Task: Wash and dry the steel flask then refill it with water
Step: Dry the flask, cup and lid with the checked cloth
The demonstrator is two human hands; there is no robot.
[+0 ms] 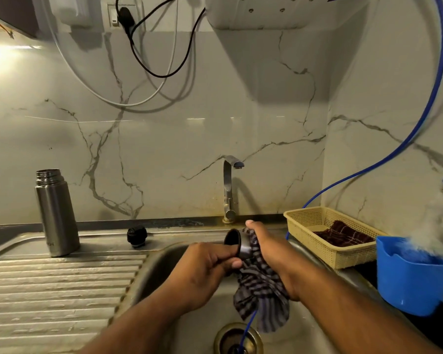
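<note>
The steel flask point(56, 213) stands upright and uncapped on the ribbed draining board at the left. Its black stopper point(137, 236) lies on the sink's back ledge. Over the sink basin point(159, 267), my left hand point(205, 272) grips the rim of a dark cup lid point(237, 242), which lies on its side with its mouth facing left. My right hand point(269, 254) presses a striped grey cloth point(261, 292) around the lid's base. The cloth hangs down toward the drain point(237, 339).
A steel tap point(229, 190) rises behind the basin, with no water running. A yellow basket point(327, 233) holding a dark checked cloth sits at the right, next to a blue tub point(414, 279). A thin blue hose point(248, 325) runs into the drain. Cables hang on the marble wall.
</note>
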